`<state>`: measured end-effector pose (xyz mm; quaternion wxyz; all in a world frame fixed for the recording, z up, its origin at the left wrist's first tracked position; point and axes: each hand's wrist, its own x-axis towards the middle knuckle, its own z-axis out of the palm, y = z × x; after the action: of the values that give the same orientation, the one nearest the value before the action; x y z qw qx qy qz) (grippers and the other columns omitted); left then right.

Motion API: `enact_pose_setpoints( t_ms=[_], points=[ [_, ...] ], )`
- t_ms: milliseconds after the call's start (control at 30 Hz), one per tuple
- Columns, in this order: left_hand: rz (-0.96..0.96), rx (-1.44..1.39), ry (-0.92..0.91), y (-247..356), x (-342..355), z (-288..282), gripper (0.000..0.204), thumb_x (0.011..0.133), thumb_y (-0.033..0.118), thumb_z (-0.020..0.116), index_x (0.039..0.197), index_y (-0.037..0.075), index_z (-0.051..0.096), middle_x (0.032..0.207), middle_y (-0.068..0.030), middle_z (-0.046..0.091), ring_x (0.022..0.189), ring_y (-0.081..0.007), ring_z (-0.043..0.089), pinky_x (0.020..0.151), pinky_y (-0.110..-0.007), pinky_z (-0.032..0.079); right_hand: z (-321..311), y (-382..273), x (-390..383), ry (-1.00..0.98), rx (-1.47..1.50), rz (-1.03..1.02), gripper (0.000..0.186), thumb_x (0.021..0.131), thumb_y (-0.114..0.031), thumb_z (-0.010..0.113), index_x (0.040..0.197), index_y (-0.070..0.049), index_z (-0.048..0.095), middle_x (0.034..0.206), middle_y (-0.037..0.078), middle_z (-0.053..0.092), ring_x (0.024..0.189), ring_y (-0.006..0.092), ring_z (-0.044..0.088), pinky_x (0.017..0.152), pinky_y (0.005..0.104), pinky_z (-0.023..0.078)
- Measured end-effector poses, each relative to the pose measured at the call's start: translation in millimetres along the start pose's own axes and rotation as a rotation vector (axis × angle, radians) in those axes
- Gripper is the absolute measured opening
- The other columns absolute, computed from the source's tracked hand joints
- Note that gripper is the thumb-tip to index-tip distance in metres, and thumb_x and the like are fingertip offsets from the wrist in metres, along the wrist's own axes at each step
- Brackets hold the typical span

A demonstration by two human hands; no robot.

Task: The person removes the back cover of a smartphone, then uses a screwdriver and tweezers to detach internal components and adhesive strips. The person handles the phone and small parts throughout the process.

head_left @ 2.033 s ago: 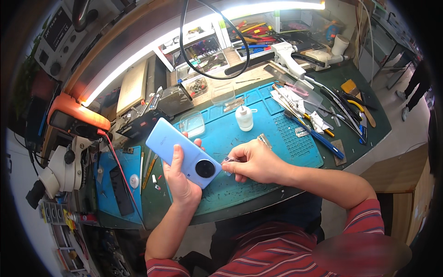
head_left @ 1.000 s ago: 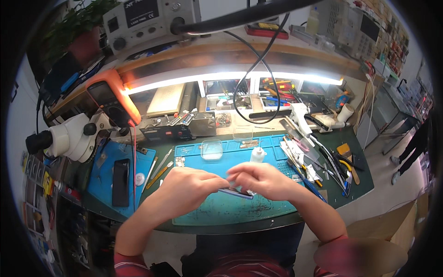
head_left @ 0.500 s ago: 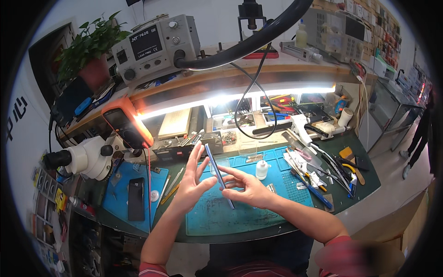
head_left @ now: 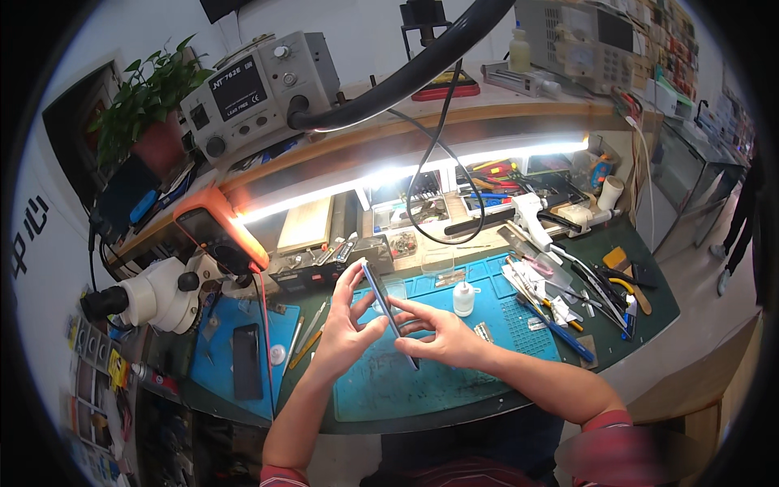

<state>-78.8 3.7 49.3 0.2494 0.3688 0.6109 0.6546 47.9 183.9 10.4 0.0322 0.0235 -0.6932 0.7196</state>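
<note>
I hold a thin blue phone [head_left: 388,312] edge-on above the blue work mat [head_left: 454,365], tilted with its far end raised. My left hand [head_left: 345,329] grips its left side, fingers spread upward along it. My right hand [head_left: 442,333] pinches its right side and lower end. A small white bottle [head_left: 463,298] stands on the mat just right of my hands.
A white microscope [head_left: 158,296] stands at the left beside a second blue mat with a dark phone [head_left: 246,359]. Tweezers, pliers and screwdrivers [head_left: 568,296] lie at the right. An orange-cased meter [head_left: 219,235], a lit shelf and bench instruments [head_left: 256,89] line the back.
The phone went from flat in my left hand, camera side up, to edge-on between both hands. The view tilted upward, showing the shelf and instruments.
</note>
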Motion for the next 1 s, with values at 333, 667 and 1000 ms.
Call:
enact_pose_setpoints(
  t_ms=[333, 667, 1000],
  points=[
    [-0.010, 0.057, 0.039, 10, 2, 11, 0.089, 0.083, -0.009, 0.057, 0.161, 0.009, 0.020, 0.159, -0.0179, 0.035, 0.144, -0.0309, 0.050, 0.111, -0.041, 0.053, 5, 8, -1, 0.045, -0.097, -0.079, 0.086, 0.093, -0.032, 0.083, 0.163, -0.007, 0.041, 0.137, 0.019, 0.065, 0.124, 0.0279, 0.068, 0.103, 0.0400, 0.060],
    [0.039, 0.223, 0.111, 20, 1, 33, 0.085, 0.080, -0.012, 0.050, 0.158, 0.004, 0.021, 0.151, -0.0203, 0.046, 0.136, -0.0294, 0.058, 0.106, -0.037, 0.055, 13, 3, -5, 0.184, -0.327, -0.143, 0.091, 0.087, -0.038, 0.084, 0.161, -0.006, 0.042, 0.134, 0.023, 0.065, 0.117, 0.0332, 0.071, 0.097, 0.0414, 0.059],
    [0.077, 0.345, 0.165, 23, -1, 41, 0.081, 0.081, -0.011, 0.051, 0.157, 0.004, 0.025, 0.149, -0.0222, 0.048, 0.129, -0.0290, 0.064, 0.076, -0.026, 0.060, 16, 1, -8, 0.192, -0.368, -0.157, 0.090, 0.086, -0.032, 0.082, 0.162, -0.005, 0.040, 0.132, 0.021, 0.066, 0.121, 0.0330, 0.067, 0.103, 0.0419, 0.055]
  ],
)
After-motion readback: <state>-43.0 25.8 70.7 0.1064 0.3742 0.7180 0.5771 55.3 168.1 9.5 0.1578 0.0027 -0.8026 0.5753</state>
